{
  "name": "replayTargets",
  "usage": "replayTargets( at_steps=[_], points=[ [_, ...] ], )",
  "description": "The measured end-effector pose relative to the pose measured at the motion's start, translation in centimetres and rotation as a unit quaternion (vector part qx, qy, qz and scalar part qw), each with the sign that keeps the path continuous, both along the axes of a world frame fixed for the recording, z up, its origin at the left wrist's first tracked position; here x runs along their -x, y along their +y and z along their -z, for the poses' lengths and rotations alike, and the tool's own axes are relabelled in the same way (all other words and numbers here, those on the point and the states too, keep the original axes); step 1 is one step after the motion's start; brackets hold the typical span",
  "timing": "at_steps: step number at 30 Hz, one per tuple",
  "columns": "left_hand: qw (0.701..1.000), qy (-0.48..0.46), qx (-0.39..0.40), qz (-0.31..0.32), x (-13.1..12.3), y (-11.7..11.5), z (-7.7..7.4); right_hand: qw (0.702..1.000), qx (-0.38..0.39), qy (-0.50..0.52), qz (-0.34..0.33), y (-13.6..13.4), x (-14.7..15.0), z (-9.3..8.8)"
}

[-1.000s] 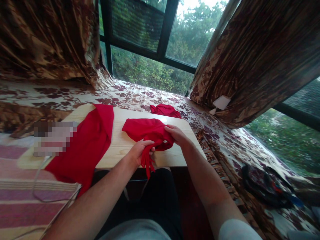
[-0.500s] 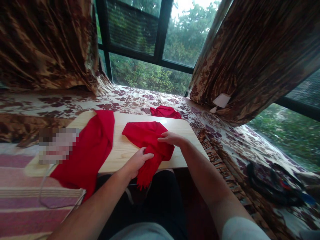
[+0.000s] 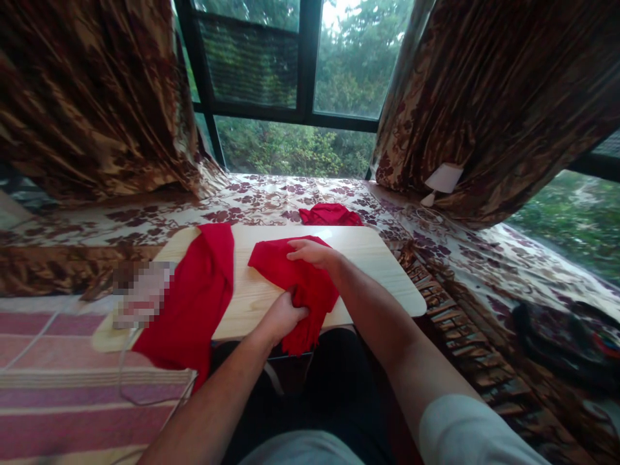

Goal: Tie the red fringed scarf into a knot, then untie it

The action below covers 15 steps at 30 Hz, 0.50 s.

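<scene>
A folded red scarf lies on the light wooden lap table, its fringed end hanging over the near edge. My left hand grips the scarf's near end at the table edge. My right hand rests palm down on the scarf's upper part, fingers spread over the cloth. A second, longer red cloth drapes over the table's left side and down onto the striped bedding. A third small red bundle sits just beyond the table's far edge.
Floral bedding surrounds the table, with brown patterned curtains on both sides of a window. A white cable runs across the striped blanket at left. A white lamp and dark items lie at right.
My right hand has slid farther up the scarf toward its far end. My left hand has gathered the fringed end closer to the table edge. The camera has tilted and shifted.
</scene>
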<state>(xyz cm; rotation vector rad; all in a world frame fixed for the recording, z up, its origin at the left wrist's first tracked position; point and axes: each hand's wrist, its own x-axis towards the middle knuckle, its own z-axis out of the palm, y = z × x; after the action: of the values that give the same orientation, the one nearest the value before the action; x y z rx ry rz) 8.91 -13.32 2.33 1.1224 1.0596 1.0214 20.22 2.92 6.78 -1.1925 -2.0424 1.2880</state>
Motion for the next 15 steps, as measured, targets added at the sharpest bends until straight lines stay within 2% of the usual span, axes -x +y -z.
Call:
replayTargets(
  at_steps=[4, 6, 11, 15],
  points=[
    [1.000, 0.007, -0.001, -0.022, 0.2, 0.0, -0.1, 0.993, 0.034, -0.080, -0.075, 0.0, -0.1, 0.3],
    [1.000, 0.014, -0.010, -0.022, 0.5, 0.1, 0.0, 0.988, 0.032, -0.119, -0.091, -0.1, -0.6, 0.2],
    [0.999, 0.033, -0.007, -0.026, 0.9, 0.1, -0.4, 0.990, -0.043, -0.132, -0.038, 0.0, -1.2, 0.0],
    [0.999, 0.042, -0.008, -0.023, 0.8, 0.0, -1.0, 0.991, -0.048, -0.125, -0.009, 0.4, 0.0, 0.4]
  ],
)
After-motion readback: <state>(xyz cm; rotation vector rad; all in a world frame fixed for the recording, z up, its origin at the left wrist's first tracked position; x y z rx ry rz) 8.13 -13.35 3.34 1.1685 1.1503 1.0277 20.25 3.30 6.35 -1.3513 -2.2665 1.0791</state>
